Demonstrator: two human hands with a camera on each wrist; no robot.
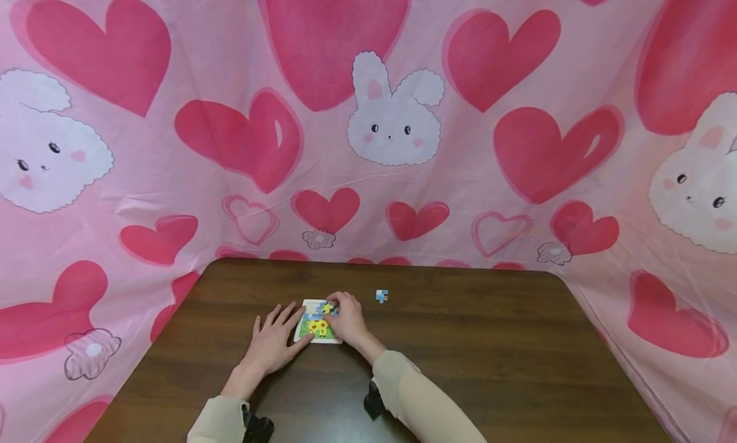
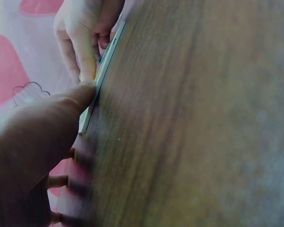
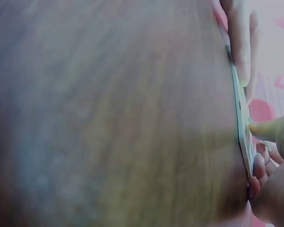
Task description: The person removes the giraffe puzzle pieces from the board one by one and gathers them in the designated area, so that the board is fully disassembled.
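Observation:
A small jigsaw puzzle (image 1: pixel 318 328) with a yellow giraffe on green and blue lies in a white-edged tray (image 1: pixel 313 301) on the table. My left hand (image 1: pixel 273 340) is spread beside its left side, with the thumb over the near edge and fingertips at the left rim. Over the right part, my right hand (image 1: pixel 347 317) holds a puzzle piece (image 1: pixel 329 307) with its thumb and curved fingers, close on the board. In the right wrist view the right thumb (image 3: pixel 264 129) touches the puzzle's top; the other fingers curl at the tray's edge. The right hand hides part of the upper right corner.
A loose blue puzzle piece (image 1: pixel 382 296) lies on the brown wooden table (image 1: pixel 489 347), beyond and to the right of the tray. Behind the table hangs a pink cloth (image 1: pixel 322 161) with hearts and rabbits.

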